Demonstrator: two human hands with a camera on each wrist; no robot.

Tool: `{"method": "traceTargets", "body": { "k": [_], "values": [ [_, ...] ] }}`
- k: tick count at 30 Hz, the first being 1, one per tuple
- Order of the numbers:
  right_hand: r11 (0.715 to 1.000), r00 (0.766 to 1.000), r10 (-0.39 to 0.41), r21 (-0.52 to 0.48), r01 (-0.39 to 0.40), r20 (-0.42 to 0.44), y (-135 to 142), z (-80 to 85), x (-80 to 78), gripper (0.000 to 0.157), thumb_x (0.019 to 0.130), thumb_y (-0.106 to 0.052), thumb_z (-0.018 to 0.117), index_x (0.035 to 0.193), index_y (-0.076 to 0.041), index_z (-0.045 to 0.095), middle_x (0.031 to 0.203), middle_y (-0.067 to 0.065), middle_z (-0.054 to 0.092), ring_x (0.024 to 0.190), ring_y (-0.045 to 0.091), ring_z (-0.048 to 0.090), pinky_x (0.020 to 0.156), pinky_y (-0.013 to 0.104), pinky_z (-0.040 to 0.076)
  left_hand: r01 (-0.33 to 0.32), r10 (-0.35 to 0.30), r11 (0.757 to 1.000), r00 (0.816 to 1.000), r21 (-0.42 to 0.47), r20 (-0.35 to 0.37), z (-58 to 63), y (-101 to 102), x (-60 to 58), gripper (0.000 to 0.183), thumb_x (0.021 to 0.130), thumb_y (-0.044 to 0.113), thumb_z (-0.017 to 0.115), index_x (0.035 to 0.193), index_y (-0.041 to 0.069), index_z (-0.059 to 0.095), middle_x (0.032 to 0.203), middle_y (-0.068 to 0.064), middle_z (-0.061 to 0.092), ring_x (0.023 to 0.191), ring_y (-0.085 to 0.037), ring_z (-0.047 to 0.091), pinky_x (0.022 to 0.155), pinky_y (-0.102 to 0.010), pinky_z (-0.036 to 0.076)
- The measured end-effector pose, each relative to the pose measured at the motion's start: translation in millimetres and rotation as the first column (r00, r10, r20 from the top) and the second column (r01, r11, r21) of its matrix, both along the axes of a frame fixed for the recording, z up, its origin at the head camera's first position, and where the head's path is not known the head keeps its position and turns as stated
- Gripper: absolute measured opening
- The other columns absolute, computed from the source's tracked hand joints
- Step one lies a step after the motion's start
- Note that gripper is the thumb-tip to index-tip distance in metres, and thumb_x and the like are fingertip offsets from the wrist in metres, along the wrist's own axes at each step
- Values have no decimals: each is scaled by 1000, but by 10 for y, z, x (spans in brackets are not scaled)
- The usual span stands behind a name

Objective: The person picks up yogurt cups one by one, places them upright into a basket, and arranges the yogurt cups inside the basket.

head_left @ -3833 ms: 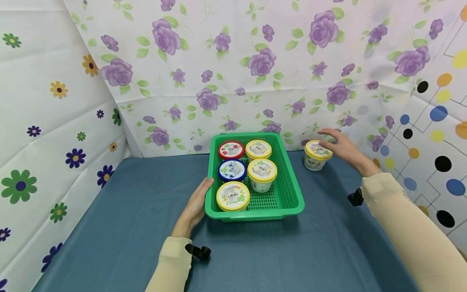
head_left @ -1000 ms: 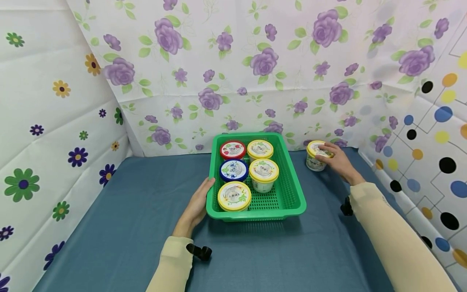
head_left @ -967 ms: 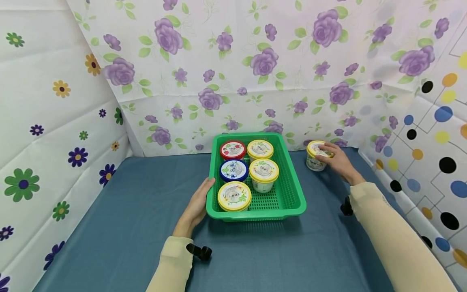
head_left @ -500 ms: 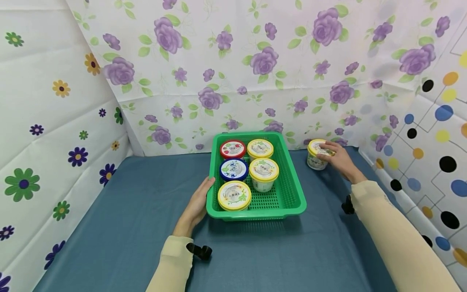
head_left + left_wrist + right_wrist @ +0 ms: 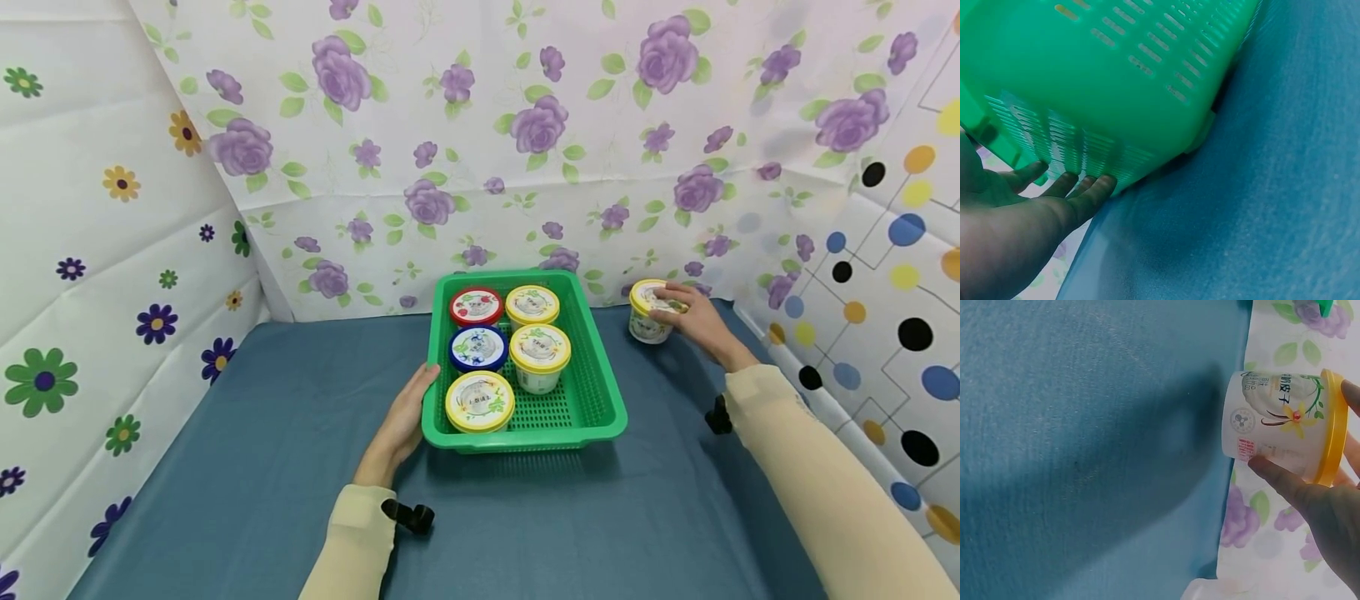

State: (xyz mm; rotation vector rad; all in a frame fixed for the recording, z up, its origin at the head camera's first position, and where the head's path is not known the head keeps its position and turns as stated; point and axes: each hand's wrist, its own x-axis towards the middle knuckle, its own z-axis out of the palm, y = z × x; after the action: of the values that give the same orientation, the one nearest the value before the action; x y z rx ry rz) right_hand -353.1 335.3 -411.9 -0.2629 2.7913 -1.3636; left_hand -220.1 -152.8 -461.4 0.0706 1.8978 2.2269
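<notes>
A green plastic basket (image 5: 592, 412) stands mid-table with several lidded tubs in it: a red-lidded tub (image 5: 476, 307), a blue-lidded tub (image 5: 478, 348) and yellow-lidded ones such as the front tub (image 5: 480, 402). The left hand (image 5: 403, 417) is at the basket's left side; in the left wrist view its extended fingers (image 5: 1094, 194) touch the slotted wall, thumb hidden. To the right of the basket, the right hand (image 5: 701, 321) holds another yellow-lidded tub (image 5: 1279, 422) between thumb and fingers. This tub, printed with a vanilla flower, looks slightly raised from the table.
Blue cloth covers the table (image 5: 225, 467). A floral curtain (image 5: 487, 150) hangs right behind the basket, with patterned sheets at left and right. An unclear white rounded shape (image 5: 1210, 590) shows at the bottom of the right wrist view.
The right hand came down onto the lone yellow-lidded tub and took hold of it. Just now the tub has risen slightly. Left hand and basket have stayed in place.
</notes>
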Motion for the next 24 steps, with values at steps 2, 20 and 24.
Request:
{"method": "traceTargets", "body": {
  "k": [2, 20, 24],
  "values": [
    [1000, 1000, 1, 8, -1, -1, -9, 19, 4, 75, 104, -41, 66, 160, -1, 38, 172, 19, 12, 155, 48, 13, 112, 65, 34, 0, 0, 1000, 1000, 7, 3, 0, 1, 3, 70, 110, 51, 45, 168, 21, 19, 164, -9, 33, 149, -27, 35, 121, -49, 28],
    [998, 998, 69, -6, -69, 13, -74, 200, 64, 74, 105, -39, 65, 162, -3, 35, 173, 16, 10, 152, 48, 23, 107, 60, 42, 27, -27, 999, 999, 25, -19, -11, -12, 2, 70, 111, 50, 43, 168, 19, 17, 164, -9, 32, 149, -27, 35, 121, -48, 28],
    [997, 997, 79, -21, -78, 17, -84, 212, 74, 74, 105, -39, 65, 162, -3, 35, 173, 16, 9, 153, 47, 19, 107, 61, 41, 41, -41, 999, 999, 28, -22, -12, -14, 8, 70, 111, 51, 43, 168, 20, 17, 163, -9, 34, 148, -27, 37, 120, -48, 29]
  ]
}}
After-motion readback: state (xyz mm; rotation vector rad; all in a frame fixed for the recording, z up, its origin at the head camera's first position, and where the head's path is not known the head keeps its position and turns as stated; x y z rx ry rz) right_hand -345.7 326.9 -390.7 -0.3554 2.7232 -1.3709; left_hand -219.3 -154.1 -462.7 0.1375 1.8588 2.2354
